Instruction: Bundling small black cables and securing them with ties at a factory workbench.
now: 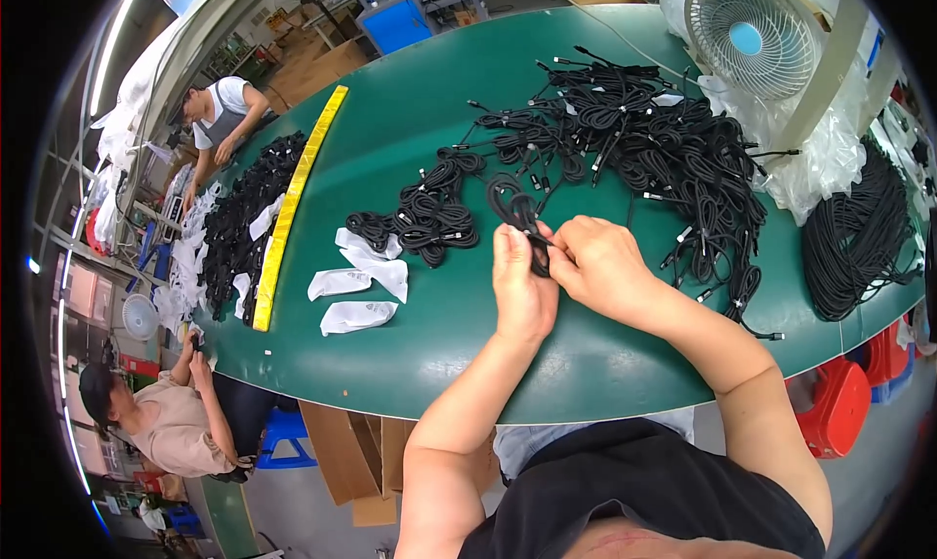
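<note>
Between both hands, above the green table, is a coiled black cable [511,200] with its loops pointing away from me. My left hand [523,284] is closed around the lower part of the coil. My right hand [597,260] pinches at the coil's middle with thumb and fingers; what exactly the fingertips grip is hidden. Just beyond my hands lies a large heap of black cables [625,120], many loose, with metal plug ends showing. Left of my hands sits a smaller pile of coiled, bundled cables [429,218]. Several white paper-like slips [359,315] lie beside that pile.
A yellow-taped strip [303,203] divides the green table [429,349], with another cable heap [244,208] beyond it. Two people [220,120] work at left. A fan [750,37], plastic bags [810,159] and a big cable coil [864,237] stand right. Red stools [839,408] are below.
</note>
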